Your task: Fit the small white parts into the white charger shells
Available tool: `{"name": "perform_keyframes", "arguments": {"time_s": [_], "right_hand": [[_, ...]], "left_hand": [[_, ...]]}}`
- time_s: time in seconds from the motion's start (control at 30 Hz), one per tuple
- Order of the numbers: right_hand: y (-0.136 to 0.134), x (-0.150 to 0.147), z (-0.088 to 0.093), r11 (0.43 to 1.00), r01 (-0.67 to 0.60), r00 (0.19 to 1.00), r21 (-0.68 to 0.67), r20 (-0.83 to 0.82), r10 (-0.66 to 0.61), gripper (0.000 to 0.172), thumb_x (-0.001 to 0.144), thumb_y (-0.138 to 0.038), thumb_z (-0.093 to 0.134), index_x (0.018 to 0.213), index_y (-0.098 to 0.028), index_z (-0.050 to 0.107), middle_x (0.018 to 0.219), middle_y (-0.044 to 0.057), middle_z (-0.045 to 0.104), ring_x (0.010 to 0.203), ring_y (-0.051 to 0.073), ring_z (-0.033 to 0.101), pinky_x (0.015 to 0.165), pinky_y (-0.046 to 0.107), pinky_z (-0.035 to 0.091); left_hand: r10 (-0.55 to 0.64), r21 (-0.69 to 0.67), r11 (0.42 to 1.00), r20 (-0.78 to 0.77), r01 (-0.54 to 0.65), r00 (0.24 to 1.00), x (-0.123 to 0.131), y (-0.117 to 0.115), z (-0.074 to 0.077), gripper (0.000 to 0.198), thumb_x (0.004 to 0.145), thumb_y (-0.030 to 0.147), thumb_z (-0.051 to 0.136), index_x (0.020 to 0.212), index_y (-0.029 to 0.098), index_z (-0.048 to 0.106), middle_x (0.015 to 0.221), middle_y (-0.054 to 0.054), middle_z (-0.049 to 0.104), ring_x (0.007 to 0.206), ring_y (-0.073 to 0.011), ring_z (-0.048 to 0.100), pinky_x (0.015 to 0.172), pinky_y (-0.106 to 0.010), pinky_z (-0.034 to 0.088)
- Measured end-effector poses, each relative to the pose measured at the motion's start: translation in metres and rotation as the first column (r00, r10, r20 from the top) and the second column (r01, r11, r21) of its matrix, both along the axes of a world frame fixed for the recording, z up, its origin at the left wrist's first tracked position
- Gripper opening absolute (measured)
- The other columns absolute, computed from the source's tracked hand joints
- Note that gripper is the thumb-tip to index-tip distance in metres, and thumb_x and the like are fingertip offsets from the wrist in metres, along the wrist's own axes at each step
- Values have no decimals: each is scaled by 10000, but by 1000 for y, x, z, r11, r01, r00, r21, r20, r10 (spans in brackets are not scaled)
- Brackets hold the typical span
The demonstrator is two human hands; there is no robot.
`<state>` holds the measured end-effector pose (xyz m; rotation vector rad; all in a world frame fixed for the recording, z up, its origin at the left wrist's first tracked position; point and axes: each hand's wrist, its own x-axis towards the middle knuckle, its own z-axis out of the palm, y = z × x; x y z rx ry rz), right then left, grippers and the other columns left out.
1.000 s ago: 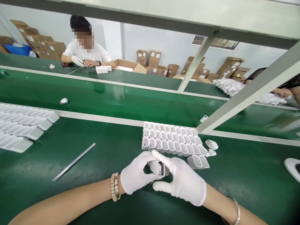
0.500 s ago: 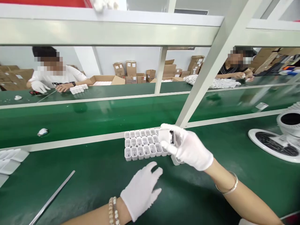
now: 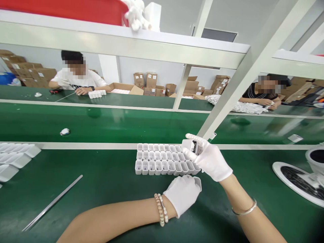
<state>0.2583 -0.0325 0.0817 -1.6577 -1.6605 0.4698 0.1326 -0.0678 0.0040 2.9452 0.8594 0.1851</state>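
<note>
Both of my hands wear white gloves. My right hand (image 3: pixel 210 158) pinches a small white plastic housing (image 3: pixel 190 145) with a dark opening, held just above the right end of a block of white housings (image 3: pixel 162 162) standing in three rows on the green mat. My left hand (image 3: pixel 182 193) rests lower down, in front of the block, with its fingers curled round another white housing (image 3: pixel 198 182) that lies on the mat. A bead bracelet sits on my left wrist and a metal bangle on my right.
Long metal tweezers (image 3: pixel 52 204) lie at the lower left. More white housings (image 3: pixel 14 158) are stacked at the left edge. A round white device (image 3: pixel 296 177) stands at the right. A slanted frame post (image 3: pixel 235 87) rises behind the block. Two people work across the green belt (image 3: pixel 126 123).
My right hand carried the housing from near my body up to the right end of the block. My left hand let go, then closed on a loose housing in front of the block.
</note>
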Motion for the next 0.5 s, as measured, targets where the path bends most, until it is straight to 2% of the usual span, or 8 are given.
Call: {"name": "perform_keyframes", "arguments": {"time_s": [0.13, 0.2, 0.27, 0.37, 0.4, 0.5], "right_hand": [[1, 0, -7, 1000, 15, 991, -2, 135, -14, 567, 788, -440, 692, 1301, -221, 589, 932, 39, 774, 842, 252, 740, 745, 378, 598], [7, 1, -14, 998, 30, 983, -57, 183, -19, 594, 792, -465, 686, 1324, -224, 576, 934, 41, 773, 834, 254, 737, 757, 384, 589], [18, 0, -20, 991, 34, 977, -128, 211, -6, 608, 808, -487, 668, 1344, -222, 560, 954, 44, 770, 842, 251, 734, 776, 387, 581], [50, -8, -27, 985, 16, 969, -169, 244, 26, 570, 842, -468, 644, 1339, -202, 558, 994, 53, 762, 873, 239, 725, 812, 377, 566], [64, -13, -29, 986, 9, 965, -168, 258, 35, 547, 853, -448, 643, 1328, -190, 564, 1000, 58, 758, 878, 232, 720, 828, 372, 560], [111, -33, -36, 983, -12, 945, -182, 320, 70, 450, 892, -402, 648, 1264, -156, 593, 1000, 72, 736, 869, 203, 703, 851, 375, 550]], "left_hand": [[-29, -49, 998, -49, 27, 998, -40, -11, 7, 194, 881, 78, 511, 1061, 115, 573, 819, -83, 661, 725, -227, 681, 531, -279, 538], [-29, -81, 996, -75, 23, 997, -65, -18, 7, 205, 856, 76, 531, 1048, 134, 569, 802, -67, 649, 701, -222, 670, 515, -272, 524], [21, -99, 995, -65, -28, 998, -89, -25, 4, 176, 849, 75, 543, 1000, 158, 578, 797, -54, 639, 679, -213, 659, 527, -274, 524], [150, -124, 981, -11, -150, 989, -115, -32, -1, 65, 876, 161, 582, 939, 170, 597, 853, -53, 645, 686, -197, 656, 582, -280, 543], [192, -146, 972, 22, -186, 981, -121, -32, -3, 85, 882, 214, 602, 955, 171, 607, 902, -59, 654, 713, -196, 664, 618, -287, 557], [225, -246, 951, 138, -187, 965, -134, -28, -7, 195, 905, 351, 598, 1018, 200, 648, 1196, -87, 625, 850, -214, 690, 766, -340, 590]]}}
